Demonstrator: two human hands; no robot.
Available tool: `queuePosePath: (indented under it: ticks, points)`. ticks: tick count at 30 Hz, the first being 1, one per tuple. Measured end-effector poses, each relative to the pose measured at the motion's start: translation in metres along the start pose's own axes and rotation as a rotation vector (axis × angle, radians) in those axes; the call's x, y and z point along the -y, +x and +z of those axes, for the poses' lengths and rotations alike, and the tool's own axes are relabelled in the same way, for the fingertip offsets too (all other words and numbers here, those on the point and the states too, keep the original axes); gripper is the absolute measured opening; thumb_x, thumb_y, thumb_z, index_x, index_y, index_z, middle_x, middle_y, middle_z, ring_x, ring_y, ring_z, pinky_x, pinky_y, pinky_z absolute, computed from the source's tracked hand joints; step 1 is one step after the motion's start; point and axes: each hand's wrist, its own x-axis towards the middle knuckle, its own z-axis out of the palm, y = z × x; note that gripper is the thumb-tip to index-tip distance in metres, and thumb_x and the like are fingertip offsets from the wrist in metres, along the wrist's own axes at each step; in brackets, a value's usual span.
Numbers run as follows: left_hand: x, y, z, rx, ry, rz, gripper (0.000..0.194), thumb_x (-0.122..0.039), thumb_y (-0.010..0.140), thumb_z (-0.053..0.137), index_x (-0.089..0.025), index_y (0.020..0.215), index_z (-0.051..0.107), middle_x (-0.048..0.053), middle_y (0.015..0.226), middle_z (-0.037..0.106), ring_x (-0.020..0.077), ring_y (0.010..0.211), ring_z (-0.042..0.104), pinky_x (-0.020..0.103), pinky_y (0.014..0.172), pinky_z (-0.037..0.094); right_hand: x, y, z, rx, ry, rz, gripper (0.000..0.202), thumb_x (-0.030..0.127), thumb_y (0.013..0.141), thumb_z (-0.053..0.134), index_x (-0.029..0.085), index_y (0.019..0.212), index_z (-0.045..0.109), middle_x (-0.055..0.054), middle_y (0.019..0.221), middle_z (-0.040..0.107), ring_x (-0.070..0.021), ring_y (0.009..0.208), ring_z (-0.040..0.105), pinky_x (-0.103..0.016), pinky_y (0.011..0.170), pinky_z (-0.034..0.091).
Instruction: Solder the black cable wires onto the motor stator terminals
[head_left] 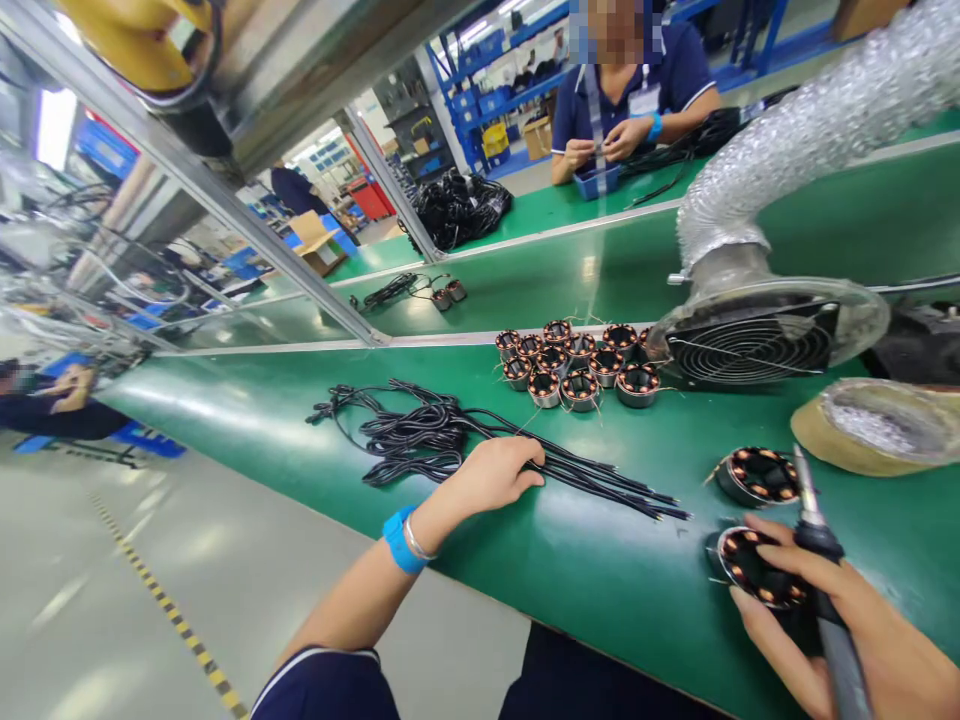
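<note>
My left hand (pixel 499 475) rests over a bundle of black cables (pixel 427 430) on the green table, its fingers curled round some strands whose stripped ends point right. In my right hand (pixel 847 610) are a round copper-wound stator (pixel 750 570), gripped between thumb and fingers, and a soldering iron (pixel 821 545) with its tip pointing up and away. Just beyond, a second stator (pixel 759 474) lies on the table. Several more stators (pixel 562 365) stand grouped near the back edge.
A fume fan (pixel 750 340) with a silver duct (pixel 810 130) stands at the back right, beside a round tan container (pixel 877 425). Across the green conveyor (pixel 525 290), a person (pixel 630 100) works with both hands over a blue tray (pixel 596 180). Metal posts rise at left.
</note>
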Motion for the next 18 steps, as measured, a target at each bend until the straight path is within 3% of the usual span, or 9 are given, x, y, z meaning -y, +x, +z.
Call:
queuePosePath:
  ticks: [3,8,12,16,18]
  points:
    - [-0.003,0.001,0.017,-0.026,0.034,-0.039,0.018,-0.032,0.095,0.053,-0.019,0.101,0.064,0.006,0.098,0.073,0.0224,0.090,0.067,0.031,0.078,0.048,0.013,0.009,-0.005,0.022,-0.110,-0.104,0.031,0.037,0.089,0.062,0.020,0.115,0.059,-0.009,0.120,0.068,-0.0256,0.094,0.072,-0.035,0.090,0.056]
    - [0.003,0.002,0.014,-0.036,0.082,-0.031,0.019,-0.032,0.097,0.050,-0.018,0.098,0.064,0.008,0.096,0.072,0.0230,0.089,0.067,0.031,0.079,0.046,0.021,0.016,-0.009,0.019,-0.085,-0.107,0.028,0.031,0.090,0.061,0.020,0.115,0.056,-0.012,0.117,0.070,-0.0251,0.092,0.073,-0.036,0.087,0.059]
    - [0.005,-0.008,0.014,-0.041,0.083,-0.037,0.020,-0.031,0.097,0.050,-0.019,0.092,0.065,0.006,0.089,0.072,0.0212,0.082,0.066,0.028,0.071,0.043,0.020,0.015,-0.012,0.009,-0.083,-0.092,0.029,0.029,0.088,0.063,0.020,0.115,0.056,-0.012,0.118,0.070,-0.0244,0.091,0.074,-0.036,0.086,0.060]
    - [-0.003,-0.018,0.016,0.104,-0.019,0.059,0.013,-0.032,0.089,0.062,-0.022,0.081,0.066,-0.002,0.068,0.068,0.0159,0.065,0.063,0.025,0.058,0.037,0.019,0.016,-0.015,-0.002,-0.101,-0.079,0.031,0.030,0.089,0.063,0.018,0.116,0.055,-0.013,0.118,0.070,-0.0242,0.091,0.074,-0.036,0.086,0.060]
    - [-0.017,-0.020,0.021,0.141,-0.096,0.105,0.016,-0.037,0.088,0.064,-0.022,0.083,0.067,-0.002,0.070,0.069,0.0158,0.066,0.064,0.024,0.058,0.036,0.018,0.014,-0.016,-0.015,-0.111,-0.067,0.031,0.033,0.090,0.062,0.019,0.117,0.055,-0.012,0.118,0.070,-0.0245,0.091,0.074,-0.036,0.085,0.060]
